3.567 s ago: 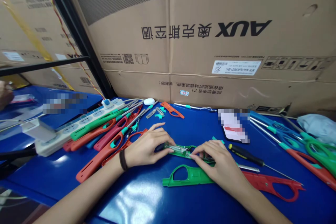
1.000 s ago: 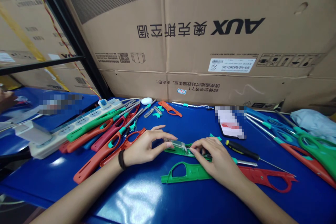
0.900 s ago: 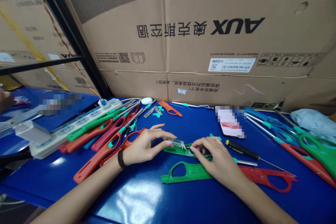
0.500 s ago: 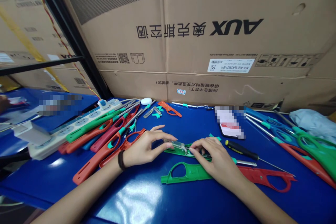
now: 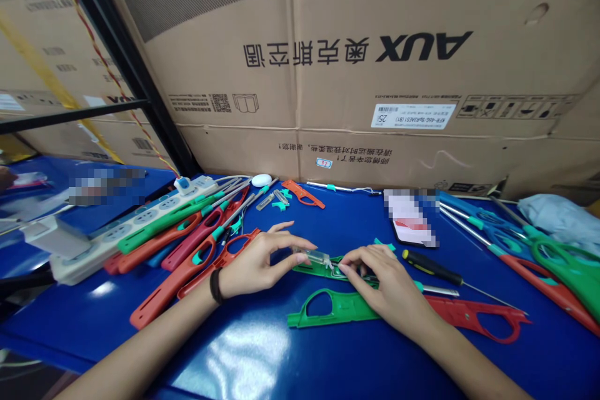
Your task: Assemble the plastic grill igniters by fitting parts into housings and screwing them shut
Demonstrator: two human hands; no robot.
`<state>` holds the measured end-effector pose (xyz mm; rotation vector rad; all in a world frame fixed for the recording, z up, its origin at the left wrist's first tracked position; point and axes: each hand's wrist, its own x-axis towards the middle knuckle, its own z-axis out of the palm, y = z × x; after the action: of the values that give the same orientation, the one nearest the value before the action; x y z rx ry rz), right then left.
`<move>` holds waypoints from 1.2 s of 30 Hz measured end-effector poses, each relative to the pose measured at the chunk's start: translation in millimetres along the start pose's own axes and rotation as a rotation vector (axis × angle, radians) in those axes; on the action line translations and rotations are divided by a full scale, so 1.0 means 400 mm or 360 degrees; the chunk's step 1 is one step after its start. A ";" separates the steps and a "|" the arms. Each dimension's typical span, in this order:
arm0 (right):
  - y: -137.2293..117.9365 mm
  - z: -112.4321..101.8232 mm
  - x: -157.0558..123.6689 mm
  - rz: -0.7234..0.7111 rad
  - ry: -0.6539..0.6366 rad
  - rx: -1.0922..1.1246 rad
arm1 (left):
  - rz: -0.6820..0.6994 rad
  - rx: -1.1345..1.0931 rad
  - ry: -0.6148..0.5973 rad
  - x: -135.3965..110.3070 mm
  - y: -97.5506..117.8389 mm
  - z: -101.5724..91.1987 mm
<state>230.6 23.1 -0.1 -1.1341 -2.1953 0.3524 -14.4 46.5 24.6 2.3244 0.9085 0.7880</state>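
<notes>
A green plastic lighter half-shell [image 5: 314,269] lies under both hands, with a small transparent part [image 5: 316,256] and thin wire at its middle. My left hand [image 5: 255,265] pinches the transparent part between its fingertips. My right hand [image 5: 379,278] holds the shell's far end, its fingertips at a small metal piece. Below them lies a second green half-shell [image 5: 332,311], touching my right wrist's side. A red half-shell [image 5: 473,315] lies to the right under my right forearm. A black-handled screwdriver [image 5: 429,267] lies just beyond my right hand.
Long red, green and orange lighters lie heaped at the left by a white power strip [image 5: 150,225]. More lighters [image 5: 548,272] lie at the right beside a blurred phone [image 5: 412,219]. Cardboard cartons [image 5: 328,75] stand behind the blue table [image 5: 94,319].
The head view has tilted slightly, so everything sits a little higher. My left fingers have moved from the shell's near end onto the transparent part, which now shows more fully.
</notes>
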 end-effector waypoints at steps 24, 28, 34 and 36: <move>0.001 0.009 -0.003 -0.0109 0.0019 0.0021 | -0.0050 -0.0168 -0.0007 -0.001 -0.008 0.024; 0.002 0.011 -0.004 -0.0112 0.0033 0.0023 | -0.0047 -0.0176 -0.0006 -0.002 -0.007 0.027; 0.001 0.011 -0.004 -0.0129 0.0053 0.0036 | -0.0053 -0.0191 -0.0014 -0.001 -0.006 0.030; 0.000 0.010 -0.004 -0.0138 0.0061 0.0036 | -0.0057 -0.0196 -0.0018 0.001 -0.005 0.030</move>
<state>228.9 22.0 -3.9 -1.0218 -2.1934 0.3148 -7.1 45.1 15.2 2.1978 0.8695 0.7922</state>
